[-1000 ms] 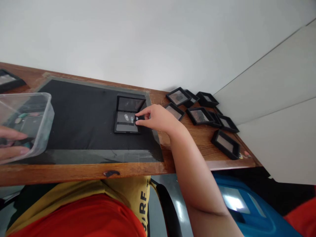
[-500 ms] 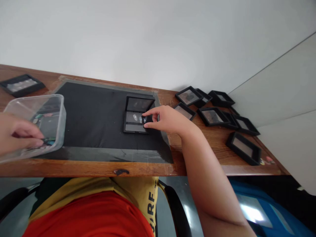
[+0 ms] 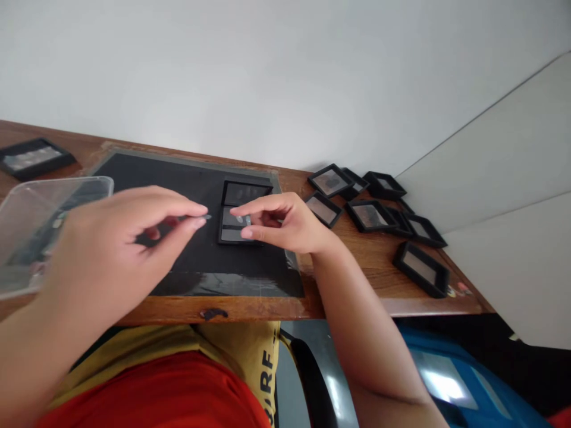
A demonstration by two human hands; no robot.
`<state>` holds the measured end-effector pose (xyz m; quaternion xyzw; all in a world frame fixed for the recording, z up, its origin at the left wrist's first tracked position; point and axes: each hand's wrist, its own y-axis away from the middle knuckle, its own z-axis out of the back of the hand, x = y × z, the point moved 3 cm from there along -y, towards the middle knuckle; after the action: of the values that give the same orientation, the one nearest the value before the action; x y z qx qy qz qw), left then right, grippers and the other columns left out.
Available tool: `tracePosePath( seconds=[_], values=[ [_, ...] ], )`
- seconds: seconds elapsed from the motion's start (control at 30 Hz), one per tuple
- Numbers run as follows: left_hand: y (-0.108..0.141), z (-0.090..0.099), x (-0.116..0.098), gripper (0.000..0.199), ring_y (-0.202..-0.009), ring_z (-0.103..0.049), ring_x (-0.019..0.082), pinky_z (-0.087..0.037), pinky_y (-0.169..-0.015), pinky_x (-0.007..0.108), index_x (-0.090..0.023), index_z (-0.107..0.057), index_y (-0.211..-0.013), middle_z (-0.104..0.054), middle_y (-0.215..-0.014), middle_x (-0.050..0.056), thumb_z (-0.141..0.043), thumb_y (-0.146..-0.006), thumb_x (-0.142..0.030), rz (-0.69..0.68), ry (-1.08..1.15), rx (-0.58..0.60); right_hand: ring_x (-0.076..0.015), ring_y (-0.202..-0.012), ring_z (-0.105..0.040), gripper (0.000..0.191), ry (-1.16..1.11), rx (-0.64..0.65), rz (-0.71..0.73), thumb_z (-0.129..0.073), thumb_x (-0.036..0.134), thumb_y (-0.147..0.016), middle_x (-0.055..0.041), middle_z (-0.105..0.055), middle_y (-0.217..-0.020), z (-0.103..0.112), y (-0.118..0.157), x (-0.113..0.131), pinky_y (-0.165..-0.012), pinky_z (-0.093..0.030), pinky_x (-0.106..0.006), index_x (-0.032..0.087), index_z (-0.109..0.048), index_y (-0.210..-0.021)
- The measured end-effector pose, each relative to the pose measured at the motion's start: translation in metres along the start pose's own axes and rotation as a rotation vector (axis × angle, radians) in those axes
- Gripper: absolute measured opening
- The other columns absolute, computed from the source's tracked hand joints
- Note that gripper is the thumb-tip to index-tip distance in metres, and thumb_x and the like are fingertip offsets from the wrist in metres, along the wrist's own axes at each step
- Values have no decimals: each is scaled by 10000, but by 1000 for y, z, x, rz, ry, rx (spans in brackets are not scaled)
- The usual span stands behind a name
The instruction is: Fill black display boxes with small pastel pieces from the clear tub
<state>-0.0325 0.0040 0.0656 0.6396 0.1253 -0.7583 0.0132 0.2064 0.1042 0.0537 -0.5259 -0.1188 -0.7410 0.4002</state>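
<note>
In the head view, the left hand pinches a piece at nine o'clock of the open case on the mat, while the right hand, thumb and forefinger parted, hangs over the case's three o'clock side, with boxes beyond.

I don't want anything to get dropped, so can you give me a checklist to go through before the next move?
1. Small piece pinched by the left hand: ok, it pokes out between thumb and finger.
2. What the small piece is: cannot tell, too tiny and blurry.
3. Lid of the black case up: ok, it stands open.
4. Whole inside of the case in sight: not ok, the right hand covers part of it.
5. Right hand's thumb and forefinger apart: ok, there's a gap.
6. Everything inside the clear plastic container: cannot tell, the left hand blocks some.
</note>
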Motion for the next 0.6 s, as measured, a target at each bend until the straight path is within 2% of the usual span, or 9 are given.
tracePosePath(
  seconds=[0.1, 0.17, 0.3, 0.43, 0.5, 0.6],
  values=[
    [-4, -26, 0, 63, -1007, -707, 263, -518, -996, 329, -373, -855, -841, -797, -997, -6, -867, -779, -372, -234, -257, -20, -73, -582, -491, 312, -117, 19, 113, -870, 409, -834, 11, -672, -695, -13, -2, 5, -546, -384, -245, 150, -831, -1002],
    [-6, -31, 4, 29, -974, -712, 255, -517, -1009, 350, -399, -850, -845, -803, -983, -14, -831, -823, -404, -288, -299, -21, -78, -593, -526, 297, -138, -12, 121, -881, 412, -823, -3, -694, -709, -20, -3, 6, -545, -402, -242, 149, -830, -949],
    [-3, -30, 8, 48, -948, -725, 248, -546, -991, 369, -413, -839, -847, -815, -971, -31, -803, -860, -384, -349, -330, -10, -70, -547, -477, 343, -96, -126, 79, -896, 473, -798, -5, -684, -680, -26, -2, 6, -498, -365, -241, 144, -812, -847],
    [1, -29, 7, 89, -877, -747, 217, -577, -933, 343, -399, -838, -848, -823, -935, -32, -784, -884, -337, -436, -344, -5, -46, -502, -403, 346, -74, -241, 159, -919, 443, -780, 34, -620, -642, -23, -1, 8, -464, -324, -232, 133, -797, -871],
    [1, -28, 6, 101, -829, -754, 200, -591, -891, 324, -381, -836, -844, -825, -911, -31, -784, -878, -301, -495, -363, 20, -43, -505, -424, 293, -83, -203, 207, -923, 376, -791, 33, -638, -657, -24, -1, 9, -466, -332, -225, 132, -808, -907],
    [2, -26, 7, 130, -816, -762, 178, -606, -822, 288, -345, -823, -867, -829, -920, -36, -753, -885, -238, -568, -398, 59, -58, -559, -539, 167, -111, -118, 262, -904, 270, -822, -7, -723, -724, -28, -1, 10, -519, -413, -218, 139, -825, -888]
  ],
)
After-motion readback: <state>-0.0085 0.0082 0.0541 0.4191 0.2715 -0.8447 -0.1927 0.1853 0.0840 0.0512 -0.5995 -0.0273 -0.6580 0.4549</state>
